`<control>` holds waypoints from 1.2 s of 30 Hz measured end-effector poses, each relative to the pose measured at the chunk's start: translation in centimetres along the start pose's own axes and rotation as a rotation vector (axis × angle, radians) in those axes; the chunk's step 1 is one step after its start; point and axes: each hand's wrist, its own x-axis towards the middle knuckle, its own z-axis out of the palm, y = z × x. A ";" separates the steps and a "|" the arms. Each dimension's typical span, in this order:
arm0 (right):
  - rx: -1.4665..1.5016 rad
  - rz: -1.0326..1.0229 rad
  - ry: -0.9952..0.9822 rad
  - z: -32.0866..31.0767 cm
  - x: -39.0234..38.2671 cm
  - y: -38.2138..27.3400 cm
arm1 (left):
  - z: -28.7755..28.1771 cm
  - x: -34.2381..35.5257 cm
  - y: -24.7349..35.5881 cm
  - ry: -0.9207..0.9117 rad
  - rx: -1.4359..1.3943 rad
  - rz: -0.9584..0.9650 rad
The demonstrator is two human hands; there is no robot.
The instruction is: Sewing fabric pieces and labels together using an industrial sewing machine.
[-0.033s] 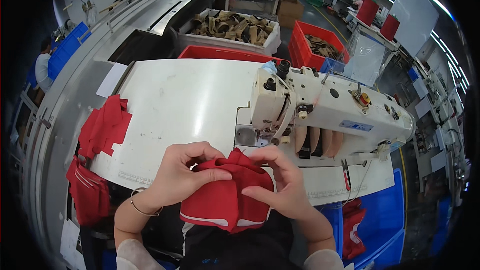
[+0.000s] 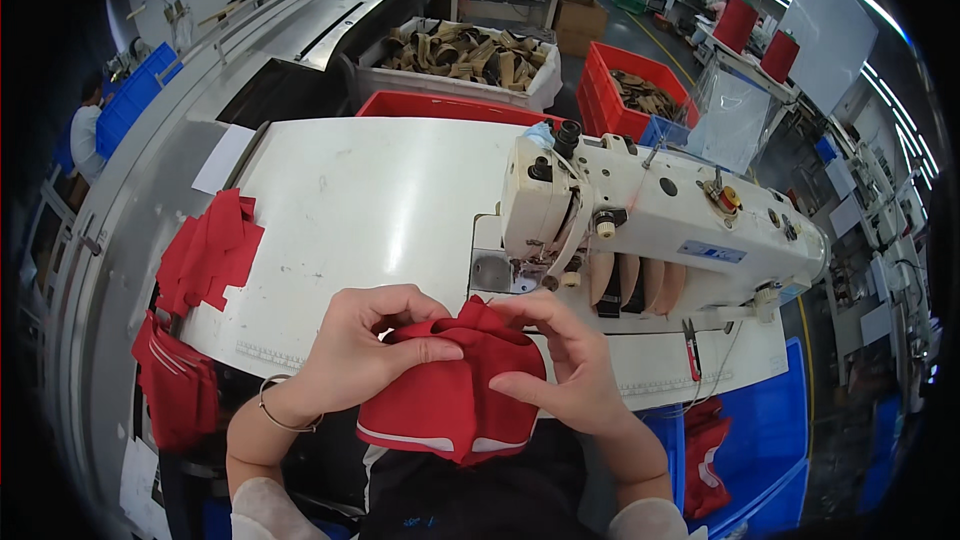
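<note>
My left hand (image 2: 375,350) pinches a red fabric piece (image 2: 445,405) with white piping along its lower edge, thumb on top and other fingers folded behind. My right hand (image 2: 565,370) grips the same piece at its right, fingers curled over the upper edge, thumb on the fabric. The piece is held above my lap at the table's front edge, just before the white sewing machine (image 2: 650,210). Red cut pieces (image 2: 200,250) lie on the left of the white table (image 2: 350,190), with more red striped pieces (image 2: 175,380) over its front left edge.
Red-handled snips (image 2: 692,350) and curved tan pieces (image 2: 635,285) are by the machine. A blue bin (image 2: 755,430) holds red pieces at lower right. Crates of tan pieces (image 2: 470,60) stand behind, beside a red crate (image 2: 600,80). A person in white (image 2: 85,135) is at far left.
The red piece and my hands have shifted very slightly to the left, with the same hold on it. Little else differs.
</note>
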 end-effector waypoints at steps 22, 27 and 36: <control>-0.363 -0.121 -0.011 -1.1 -0.5 -1.8 | 0.1 -0.7 0.3 0.019 0.008 0.139; -0.462 -0.169 -0.010 -1.3 -0.6 -1.6 | 0.0 -0.4 0.2 0.018 0.057 0.169; -0.624 -0.367 -0.010 -1.2 -0.5 -1.3 | -0.1 -0.5 0.4 0.007 0.066 0.165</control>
